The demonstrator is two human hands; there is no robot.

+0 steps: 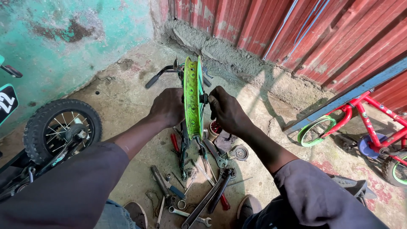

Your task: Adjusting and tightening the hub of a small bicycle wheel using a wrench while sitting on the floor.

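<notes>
Leaning at the far left against a green painted wall, a small bicycle shows its knobby black front tyre (62, 129) and spoked wheel. Nearer the middle, the person's left hand (168, 107) presses against the left face of a bright green wheel rim (193, 97), its fingers curled toward the rim; how firmly they grip cannot be told from this angle. The rim stands upright and edge-on between both hands, above the concrete floor (123, 97), with black handlebars (157, 76) showing just behind it. On the rim's right side, the right hand (227, 111) has its fingertips pinched closed on a small dark fitting (204, 99) at the hub. Below the hands, spanners, pliers and other hand tools (199, 186) lie scattered on the floor near the person's shoes. At the far right, a red children's bicycle (373, 127) with a green-rimmed wheel rests beside a red corrugated metal wall (339, 38).
</notes>
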